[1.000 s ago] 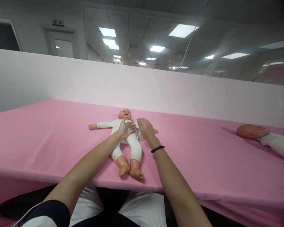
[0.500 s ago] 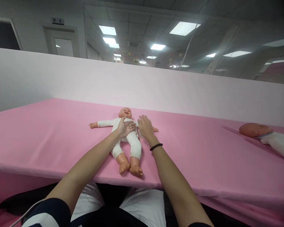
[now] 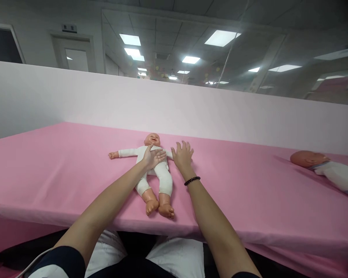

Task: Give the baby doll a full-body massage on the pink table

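Right hand [image 3: 183, 157] has fanned out, holding nothing; under the left hand [image 3: 154, 157], palm up and unclenched, the doll [image 3: 164, 178] looks light, soft-bodied, best held around its trunk.

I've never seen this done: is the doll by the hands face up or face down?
Face up: the doll lies on the pink cloth with its mouth in view.

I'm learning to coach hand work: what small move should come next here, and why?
Probably ease the spread, bare right hand inward toward the left hand: the left is open, palm showing, over a bald, plastic-looking baby doll in white cloth, while the right sits apart, over one outstretched doll arm.
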